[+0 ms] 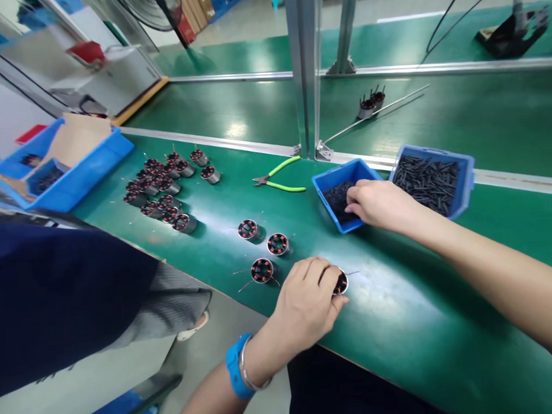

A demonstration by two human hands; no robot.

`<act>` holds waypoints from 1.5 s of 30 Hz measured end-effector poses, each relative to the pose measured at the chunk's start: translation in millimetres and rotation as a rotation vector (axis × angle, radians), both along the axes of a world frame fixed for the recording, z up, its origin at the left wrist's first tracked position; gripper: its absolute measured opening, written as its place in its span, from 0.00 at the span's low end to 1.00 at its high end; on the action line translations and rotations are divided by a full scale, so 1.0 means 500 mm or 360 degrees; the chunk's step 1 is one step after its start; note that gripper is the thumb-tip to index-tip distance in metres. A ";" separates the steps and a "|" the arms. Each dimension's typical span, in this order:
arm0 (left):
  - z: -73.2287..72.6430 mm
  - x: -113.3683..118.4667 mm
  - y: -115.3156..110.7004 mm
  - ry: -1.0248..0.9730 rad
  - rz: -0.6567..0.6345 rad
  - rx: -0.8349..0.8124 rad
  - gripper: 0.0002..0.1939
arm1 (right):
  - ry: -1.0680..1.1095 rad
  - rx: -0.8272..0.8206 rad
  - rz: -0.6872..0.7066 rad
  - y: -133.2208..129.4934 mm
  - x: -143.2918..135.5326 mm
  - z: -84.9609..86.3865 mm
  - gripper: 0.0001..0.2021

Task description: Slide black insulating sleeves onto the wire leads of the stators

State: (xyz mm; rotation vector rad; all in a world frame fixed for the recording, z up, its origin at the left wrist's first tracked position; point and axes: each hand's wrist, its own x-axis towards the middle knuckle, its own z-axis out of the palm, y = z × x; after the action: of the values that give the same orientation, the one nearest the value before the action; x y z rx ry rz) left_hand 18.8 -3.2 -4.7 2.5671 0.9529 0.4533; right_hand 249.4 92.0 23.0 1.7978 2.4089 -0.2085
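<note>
My left hand [309,299] is closed around a motor stator [341,282], a metal ring with copper windings, on the green table. Its far side and a thin wire show past my fingers. My right hand [375,203] reaches into a small blue bin [323,190] of small black pieces. The fingertips are pinched among them; whether they grip one is hidden. Left of my left hand stand three more stators, one of them [262,271] with thin wires sticking out. Beside the small bin is a larger blue bin [465,175] filled with black sleeve-like pieces.
Green-handled cutters [281,175] lie behind the stators. Several stators [166,185] stand grouped at the left, near a blue crate [89,168] with cardboard. A metal post [305,79] rises at the back; beyond it lie two stators and a thin rod [399,101]. A person [71,292] stands at the left.
</note>
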 end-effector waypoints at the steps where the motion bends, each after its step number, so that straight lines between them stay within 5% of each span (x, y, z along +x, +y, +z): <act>1: 0.001 0.006 -0.013 -0.0096 0.0023 -0.0156 0.19 | 0.0020 0.0011 0.0009 0.000 0.002 0.000 0.12; 6: 0.007 0.032 -0.030 -0.0467 0.0049 -0.0624 0.30 | 0.0074 -0.0045 0.0144 0.021 -0.007 -0.009 0.10; 10: -0.010 0.059 -0.038 -0.0435 0.0206 -0.0597 0.18 | 0.0112 -0.0001 0.0127 0.033 -0.011 -0.016 0.10; 16: -0.032 0.084 -0.076 -0.0552 0.0394 -0.0538 0.12 | 0.0266 0.0189 0.0016 0.013 0.010 -0.020 0.11; 23: -0.044 0.092 -0.083 -0.0678 0.0401 -0.0467 0.12 | 0.1102 0.0536 -0.0084 -0.066 0.038 -0.015 0.09; 30: -0.047 0.097 -0.092 -0.0655 0.0491 -0.0458 0.12 | 0.2090 -0.0271 -0.0527 -0.222 0.027 -0.029 0.07; 36: -0.048 0.100 -0.096 -0.0644 0.0520 -0.0455 0.12 | 0.2277 -0.0082 -0.0733 -0.280 0.016 -0.070 0.05; 45: -0.048 0.100 -0.095 -0.0632 0.0531 -0.0440 0.11 | 0.2292 -0.0052 -0.0727 -0.285 0.014 -0.074 0.04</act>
State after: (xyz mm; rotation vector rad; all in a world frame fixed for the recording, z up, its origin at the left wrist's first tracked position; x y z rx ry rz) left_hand 68.6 -50.8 -28.5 1.9769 1.1960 0.8221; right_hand 256.4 -50.3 -13.8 2.6102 2.3540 -2.1935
